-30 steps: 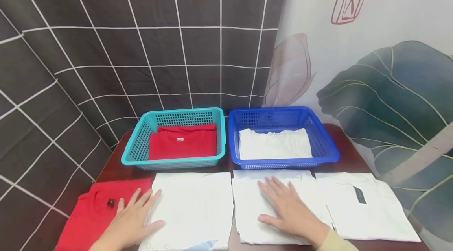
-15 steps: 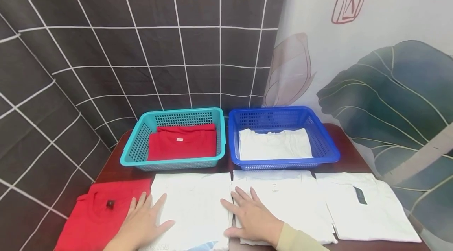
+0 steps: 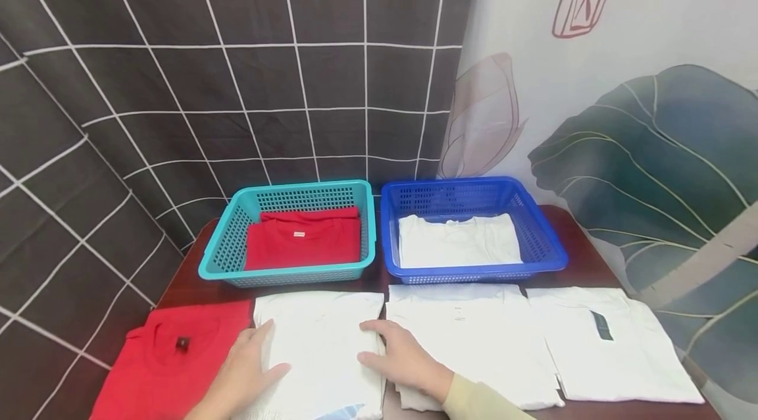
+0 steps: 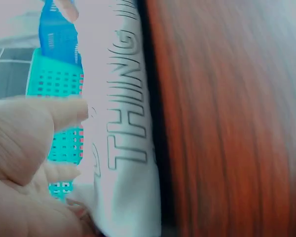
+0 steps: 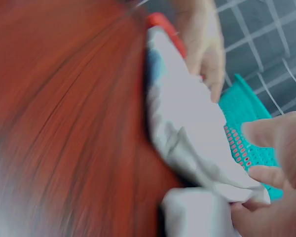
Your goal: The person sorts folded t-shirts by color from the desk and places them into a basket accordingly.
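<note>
A folded white T-shirt [image 3: 322, 341] with a blue print lies on the table between my hands. In the left wrist view, outlined letters [image 4: 126, 113] show on its near edge. At its left edge is my left hand [image 3: 239, 374], thumb spread over the cloth. My right hand [image 3: 405, 357] lies at its right edge, thumb and forefinger apart above it. Neither hand visibly pinches the cloth; some fingertips are hidden at the edges. A folded red T-shirt [image 3: 172, 354] lies left of my left hand. Another folded white T-shirt [image 3: 468, 341] lies right of it, partly under my right hand.
Behind the shirts stand a teal basket [image 3: 213, 272] with folded red clothes [image 3: 304, 242] and a blue basket [image 3: 474, 271] with folded white clothes [image 3: 458, 242]. A further white T-shirt [image 3: 628, 361] with a dark label lies at the right. The table [image 3: 195, 275] is dark red wood.
My right hand has moved left from the neighbouring white T-shirt to the right edge of the middle one. My left hand has shifted slightly right, off the red T-shirt.
</note>
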Demonstrator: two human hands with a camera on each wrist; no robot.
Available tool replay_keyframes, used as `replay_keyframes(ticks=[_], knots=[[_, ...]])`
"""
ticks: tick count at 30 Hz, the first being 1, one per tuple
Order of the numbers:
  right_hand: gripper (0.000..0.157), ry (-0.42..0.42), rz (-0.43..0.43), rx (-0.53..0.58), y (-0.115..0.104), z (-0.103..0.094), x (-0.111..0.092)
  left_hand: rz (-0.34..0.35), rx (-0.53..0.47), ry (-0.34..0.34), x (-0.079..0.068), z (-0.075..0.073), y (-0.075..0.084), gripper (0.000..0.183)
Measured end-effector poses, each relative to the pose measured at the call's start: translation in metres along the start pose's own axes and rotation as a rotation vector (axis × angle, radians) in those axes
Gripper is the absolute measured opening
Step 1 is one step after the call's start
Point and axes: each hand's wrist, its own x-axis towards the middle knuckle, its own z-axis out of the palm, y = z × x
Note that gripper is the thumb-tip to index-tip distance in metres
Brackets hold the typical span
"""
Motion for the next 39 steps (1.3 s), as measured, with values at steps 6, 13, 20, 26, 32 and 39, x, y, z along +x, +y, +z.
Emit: replay_keyframes(ticks=[6, 13, 20, 26, 32, 39], knots=[[0.050, -0.054, 0.229, 0.619, -0.007, 0.005, 0.006, -0.065, -0.259, 0.000, 0.001, -0.007, -0.001, 0.089], [0.054, 0.054, 0.152, 0.440, -0.005, 0.018, 0.009, -0.147, -0.555, -0.073, 0.001, -0.012, -0.009, 0.075], [0.055, 0.142, 0.101, 0.270, -0.001, 0.022, 0.013, -0.205, -0.562, -0.085, 0.001, -0.013, -0.015, 0.078], [0.054, 0.179, 0.049, 0.185, -0.003, 0.019, 0.013, -0.135, -0.599, -0.058, -0.007, -0.022, -0.013, 0.077], [0.054, 0.190, -0.002, 0.143, -0.020, -0.002, -0.001, -0.062, -0.707, -0.044, -0.024, -0.044, 0.002, 0.076], [0.056, 0.261, -0.030, 0.158, -0.033, -0.045, -0.021, 0.076, -0.818, -0.035, -0.034, -0.060, 0.033, 0.075]])
